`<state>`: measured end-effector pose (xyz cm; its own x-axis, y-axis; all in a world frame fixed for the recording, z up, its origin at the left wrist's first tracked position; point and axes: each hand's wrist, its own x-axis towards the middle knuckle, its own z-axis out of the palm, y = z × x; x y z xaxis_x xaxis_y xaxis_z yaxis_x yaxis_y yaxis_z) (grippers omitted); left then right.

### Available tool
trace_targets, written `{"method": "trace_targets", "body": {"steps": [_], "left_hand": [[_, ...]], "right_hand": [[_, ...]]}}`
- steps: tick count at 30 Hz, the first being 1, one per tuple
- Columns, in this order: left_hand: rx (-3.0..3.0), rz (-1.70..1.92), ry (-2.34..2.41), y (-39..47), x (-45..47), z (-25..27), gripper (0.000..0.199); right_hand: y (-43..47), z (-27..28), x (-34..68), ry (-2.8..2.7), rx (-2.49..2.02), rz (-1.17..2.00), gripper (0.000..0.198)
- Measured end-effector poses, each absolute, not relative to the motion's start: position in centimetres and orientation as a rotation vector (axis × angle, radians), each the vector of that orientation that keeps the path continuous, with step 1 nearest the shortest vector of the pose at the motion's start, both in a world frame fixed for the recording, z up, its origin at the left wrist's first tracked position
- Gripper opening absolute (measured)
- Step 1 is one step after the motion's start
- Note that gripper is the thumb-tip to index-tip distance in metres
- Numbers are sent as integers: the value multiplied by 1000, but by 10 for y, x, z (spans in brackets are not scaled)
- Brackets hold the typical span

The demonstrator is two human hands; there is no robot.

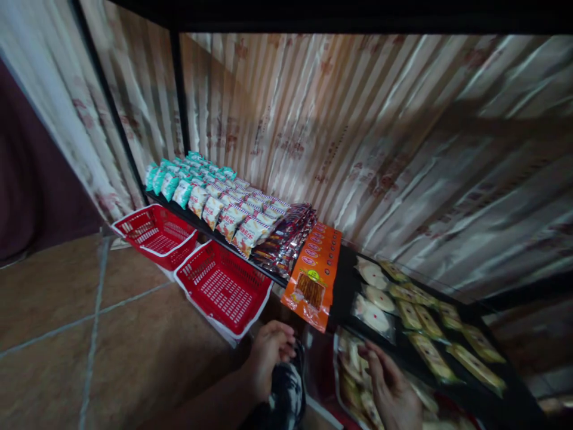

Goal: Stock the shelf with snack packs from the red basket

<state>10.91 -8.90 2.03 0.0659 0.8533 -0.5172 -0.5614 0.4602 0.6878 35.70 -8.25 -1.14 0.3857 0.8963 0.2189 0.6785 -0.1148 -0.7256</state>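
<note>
My left hand (pixel 271 352) is raised in front of my knee, its fingers loosely curled together with nothing visible in them. My right hand (pixel 394 388) reaches over a basket of packaged food (pixel 353 370), its thumb and fingers slightly apart by the near packets; I see nothing held. Just beyond lies a flat orange snack bag (pixel 311 275), its lower end jutting over the edge of the black shelf (pixel 347 280). Round white packets (pixel 373 298) and long yellowish wrapped packets (pixel 430 322) rest on the shelf right of it.
Two red plastic baskets (pixel 224 289) with white rims stand on the tiled floor (pixel 58 316) at the left. Teal-and-white bags (pixel 179 179), white snack bags (pixel 242 221) and dark shiny packets (pixel 286 239) line the shelf. A patterned curtain (pixel 313 131) hangs behind; a black post (pixel 179 89) rises left.
</note>
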Motion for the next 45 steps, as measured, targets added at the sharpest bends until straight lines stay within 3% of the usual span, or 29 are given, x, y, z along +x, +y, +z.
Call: {"method": "trace_targets", "body": {"steps": [7,17,24,28,37,45], "left_hand": [[346,1102,1063,-109,39,33,27],[453,1210,1014,-134,-60,47,23],[448,1299,1170,-133,-180,28,21],[450,1376,1240,-129,-240,41,17],[397,1435,1198,-87,-326,40,20],[495,1333,1238,-57,-346,46,24]], "right_hand": [[-75,6,292,-1426,-1737,478,54],[-55,17,187,-1589,-1644,414,55],[44,28,88,-1801,-1437,-191,53],[98,43,32,-2037,-1397,-364,45],[167,19,-26,-2286,-1583,-518,30],[177,14,-77,-2218,-1318,-557,42]]}}
